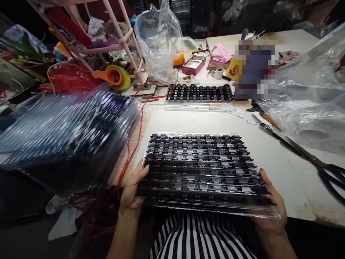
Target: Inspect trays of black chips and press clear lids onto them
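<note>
Over the near edge of the table (199, 120), the left hand (131, 190) and right hand (275, 203) clasp opposite ends of a clear tray (265, 211), probably to steady it so its rows of black parts (198, 166) stay seated.

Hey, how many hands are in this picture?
2: the left hand at the left edge of the near tray, the right hand at its right edge. No others show.

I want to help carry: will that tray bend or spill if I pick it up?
The tray may bend: its clear edge looks thin. Held one-sided, it could tip; the left hand and right hand hold opposite sides. Tilting might shift its many rows of black parts.
</note>
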Motion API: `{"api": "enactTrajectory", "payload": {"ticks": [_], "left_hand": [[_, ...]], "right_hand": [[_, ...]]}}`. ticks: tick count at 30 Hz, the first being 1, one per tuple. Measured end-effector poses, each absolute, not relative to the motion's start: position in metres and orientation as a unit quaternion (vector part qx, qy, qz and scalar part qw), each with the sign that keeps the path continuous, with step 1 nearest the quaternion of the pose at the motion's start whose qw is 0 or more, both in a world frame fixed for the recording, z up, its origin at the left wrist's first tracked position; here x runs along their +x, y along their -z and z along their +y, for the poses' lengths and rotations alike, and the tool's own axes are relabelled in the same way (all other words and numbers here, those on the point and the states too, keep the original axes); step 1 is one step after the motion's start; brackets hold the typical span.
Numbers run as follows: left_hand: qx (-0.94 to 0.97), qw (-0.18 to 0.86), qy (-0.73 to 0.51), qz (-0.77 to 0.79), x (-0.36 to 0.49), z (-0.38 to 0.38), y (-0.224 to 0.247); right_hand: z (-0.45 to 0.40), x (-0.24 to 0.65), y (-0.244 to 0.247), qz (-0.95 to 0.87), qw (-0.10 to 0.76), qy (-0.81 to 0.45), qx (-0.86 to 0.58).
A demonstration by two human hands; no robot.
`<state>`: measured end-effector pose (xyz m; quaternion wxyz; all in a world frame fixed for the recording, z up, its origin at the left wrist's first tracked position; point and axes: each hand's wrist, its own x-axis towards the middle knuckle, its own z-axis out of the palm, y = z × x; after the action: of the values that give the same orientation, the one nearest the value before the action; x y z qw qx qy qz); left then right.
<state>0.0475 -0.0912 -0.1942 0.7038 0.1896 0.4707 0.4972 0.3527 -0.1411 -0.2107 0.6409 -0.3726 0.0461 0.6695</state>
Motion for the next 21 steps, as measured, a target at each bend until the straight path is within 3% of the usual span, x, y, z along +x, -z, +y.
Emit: {"api": "enactTrajectory", "payload": {"ticks": [6, 11, 21], "left_hand": [[0.145, 0.735, -0.468, 0.468, 0.053, -0.085, 0.187], [0.128, 0.728, -0.528, 0.417, 0.054, -0.091, 0.200], [0.201, 0.714, -0.491, 0.458, 0.056, -0.091, 0.197]], "right_hand": [[-0.146, 0.365, 0.206, 0.072, 0.648, -0.657, -0.379], [-0.148, 0.370, 0.206, 0.063, 0.677, -0.631, -0.375], [-0.146, 0.368, 0.205, 0.020, 0.647, -0.658, -0.386]]}}
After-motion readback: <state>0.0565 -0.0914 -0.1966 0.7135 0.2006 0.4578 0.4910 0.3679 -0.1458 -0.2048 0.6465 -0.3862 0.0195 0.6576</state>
